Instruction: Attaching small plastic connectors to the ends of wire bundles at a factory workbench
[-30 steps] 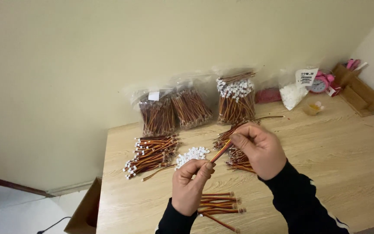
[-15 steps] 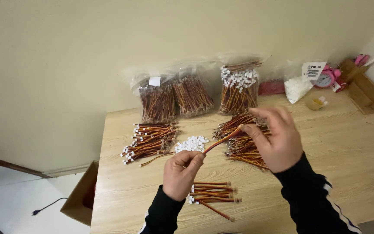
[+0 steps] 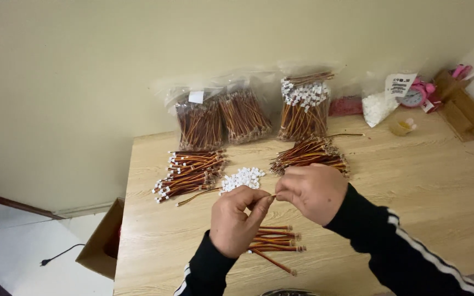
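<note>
Now we are pinching one wire lead between left hand and right hand, mid-worktop, keeping fingertips close to its end for control.

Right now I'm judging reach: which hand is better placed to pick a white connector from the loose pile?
Probably the left hand: the white connector pile lies just beyond it, while the right hand sits farther right.

bare table right, wire piles and bags blocking far side

The hands hide most of the thin wire pinched between their fingertips.
</note>
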